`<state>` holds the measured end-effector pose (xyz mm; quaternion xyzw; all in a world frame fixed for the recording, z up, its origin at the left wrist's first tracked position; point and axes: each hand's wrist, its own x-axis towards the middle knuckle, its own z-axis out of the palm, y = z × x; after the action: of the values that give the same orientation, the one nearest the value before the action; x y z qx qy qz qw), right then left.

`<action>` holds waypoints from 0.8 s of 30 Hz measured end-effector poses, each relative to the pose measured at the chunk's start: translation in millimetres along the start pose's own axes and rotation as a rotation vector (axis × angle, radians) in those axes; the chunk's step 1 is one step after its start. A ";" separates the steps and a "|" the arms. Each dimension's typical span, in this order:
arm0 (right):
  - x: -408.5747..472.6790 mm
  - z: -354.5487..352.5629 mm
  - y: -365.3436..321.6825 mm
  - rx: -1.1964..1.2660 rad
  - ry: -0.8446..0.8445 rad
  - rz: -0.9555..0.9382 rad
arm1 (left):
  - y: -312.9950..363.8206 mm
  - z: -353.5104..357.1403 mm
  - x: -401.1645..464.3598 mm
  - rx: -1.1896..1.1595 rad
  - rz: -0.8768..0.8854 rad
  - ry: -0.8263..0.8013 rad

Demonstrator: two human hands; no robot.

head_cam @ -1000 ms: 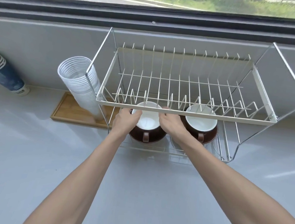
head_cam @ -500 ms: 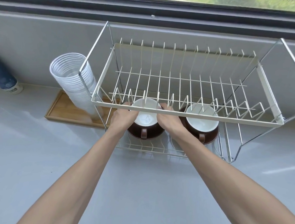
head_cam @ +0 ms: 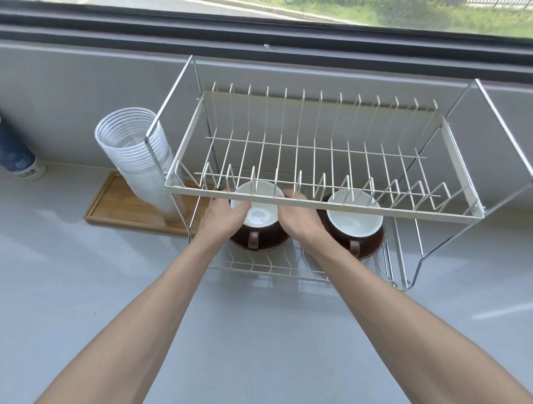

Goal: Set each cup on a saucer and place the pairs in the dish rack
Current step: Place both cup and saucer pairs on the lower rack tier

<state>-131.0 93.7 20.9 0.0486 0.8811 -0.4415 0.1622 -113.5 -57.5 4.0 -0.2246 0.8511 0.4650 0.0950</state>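
Gripping one cup between both hands, beside the second of two pairs.

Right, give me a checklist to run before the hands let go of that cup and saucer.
1. Left cup sits on its saucer: ok.
2. Pair is inside the lower tier of the dish rack: ok.
3. Saucer rests flat on the wires: cannot tell, hands hide its sides.
4. Left hand and right hand both hold the pair: ok.
5. Gap to the right cup and its saucer: cannot tell, right hand covers it.
6. Upper tier clears the cup rim: ok.
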 end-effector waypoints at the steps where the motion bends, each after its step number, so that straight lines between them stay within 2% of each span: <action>1: -2.8 -0.6 -0.9 -0.021 0.014 -0.025 | 0.6 -1.6 -2.3 0.047 -0.015 0.004; 8: -43.5 -17.8 -6.0 -0.139 -0.007 -0.042 | -0.2 -15.5 -34.8 0.177 0.066 -0.047; 14: -77.8 -36.8 0.6 -0.268 -0.057 -0.087 | 8.2 -20.7 -69.5 0.456 0.134 -0.144; 20: -112.4 -53.7 20.6 -0.769 -0.112 -0.158 | 26.2 -5.6 -107.2 1.069 0.397 -0.120; 24: -122.2 -64.2 42.4 -0.932 0.027 -0.240 | 38.9 21.0 -124.4 1.131 0.562 -0.057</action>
<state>-21.8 177.4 64.6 -0.1258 0.9866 -0.0145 0.1032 -23.1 14.7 67.7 0.1050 0.9889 -0.0441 0.0958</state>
